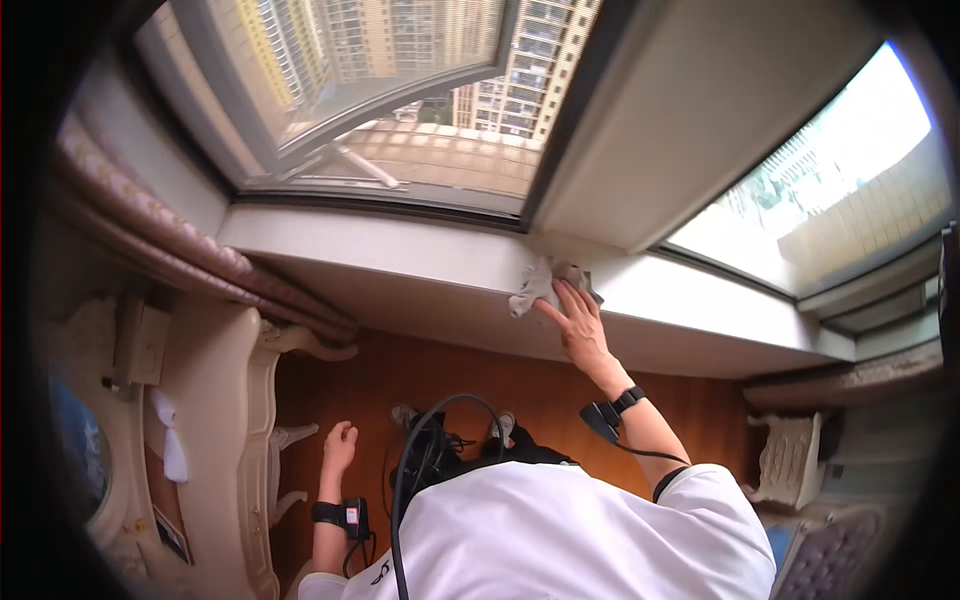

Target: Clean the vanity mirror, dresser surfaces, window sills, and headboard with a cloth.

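Observation:
My right hand (581, 322) lies on a crumpled grey cloth (534, 286), its fingers spread over it. The cloth rests on the white windowsill (390, 244), at the sill's front edge below the wall between two windows. Down at my side, over the wooden floor, hangs my left hand (341, 445). Its fingers are curled in and nothing shows in them.
A grey-framed window sash (390, 112) stands tilted outward beyond the sill. To the left are a bunched curtain (187, 217) and a cream carved dressing table (202, 420). A small cream cabinet (787, 459) stands right. Black cables (397, 480) loop before my body.

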`<move>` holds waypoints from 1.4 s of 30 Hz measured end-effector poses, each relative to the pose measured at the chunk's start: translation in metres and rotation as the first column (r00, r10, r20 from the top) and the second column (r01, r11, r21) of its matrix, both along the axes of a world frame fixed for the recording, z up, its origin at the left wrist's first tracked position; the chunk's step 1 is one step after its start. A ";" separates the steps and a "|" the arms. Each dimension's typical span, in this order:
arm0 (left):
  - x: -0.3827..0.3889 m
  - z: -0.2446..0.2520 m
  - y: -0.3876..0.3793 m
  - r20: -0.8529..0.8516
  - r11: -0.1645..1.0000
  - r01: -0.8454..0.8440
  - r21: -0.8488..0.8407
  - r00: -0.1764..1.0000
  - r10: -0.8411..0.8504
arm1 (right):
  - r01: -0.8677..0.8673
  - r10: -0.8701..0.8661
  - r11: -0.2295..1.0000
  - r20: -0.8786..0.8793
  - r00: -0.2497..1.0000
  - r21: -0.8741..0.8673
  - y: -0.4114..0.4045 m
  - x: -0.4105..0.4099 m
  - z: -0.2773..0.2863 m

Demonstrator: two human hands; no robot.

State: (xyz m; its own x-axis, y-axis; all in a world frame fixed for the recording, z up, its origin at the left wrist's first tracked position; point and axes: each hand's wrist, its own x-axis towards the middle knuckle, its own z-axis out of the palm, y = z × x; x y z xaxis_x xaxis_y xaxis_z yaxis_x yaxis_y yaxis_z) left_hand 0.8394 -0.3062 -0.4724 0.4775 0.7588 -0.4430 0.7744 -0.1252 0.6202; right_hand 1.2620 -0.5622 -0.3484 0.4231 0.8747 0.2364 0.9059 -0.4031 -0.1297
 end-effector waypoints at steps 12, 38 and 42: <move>0.326 0.160 -0.154 0.531 0.470 0.857 -0.211 0.505 -0.681 | 0.920 0.973 0.156 -0.218 -0.080 0.360 -0.199 -0.058 0.026; 0.465 0.200 -0.248 0.772 -0.187 0.754 -0.630 0.580 -0.259 | 0.904 0.662 -0.226 -0.623 0.416 0.363 -0.188 -0.077 0.074; 0.462 0.172 -0.273 0.627 -0.056 0.648 -0.759 0.706 -0.328 | 0.942 0.768 -0.303 -0.547 0.332 0.146 -0.198 -0.068 0.059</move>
